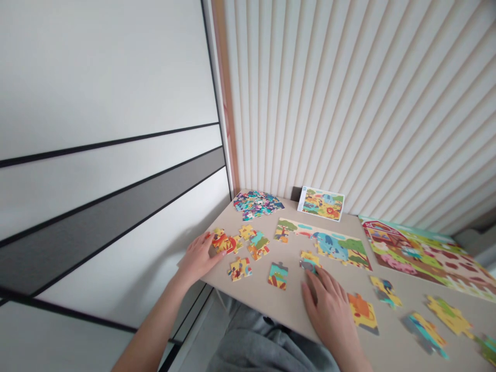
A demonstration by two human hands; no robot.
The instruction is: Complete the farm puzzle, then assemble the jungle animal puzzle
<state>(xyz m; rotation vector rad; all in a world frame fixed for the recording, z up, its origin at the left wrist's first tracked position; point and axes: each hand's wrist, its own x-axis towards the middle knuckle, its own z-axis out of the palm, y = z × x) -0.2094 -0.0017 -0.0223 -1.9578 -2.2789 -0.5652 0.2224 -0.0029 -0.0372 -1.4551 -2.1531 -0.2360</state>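
Note:
My left hand (199,258) rests at the table's left edge, fingers apart, touching red and yellow puzzle pieces (225,242). My right hand (327,297) lies on the table with fingers spread, its fingertips at a yellow and grey piece (309,260). Just above that piece is a joined strip with a blue elephant (331,245). Between the hands lie a piece with a green animal (278,276) and a yellow piece (240,268). An orange piece (362,312) sits right of my right hand, partly covered by it.
A picture card (321,203) leans at the back. A pile of purple and teal pieces (258,204) lies at the back left. A farm puzzle (426,253) stretches along the right, with several loose pieces (448,314) in front. A white cabinet (108,232) borders the left side.

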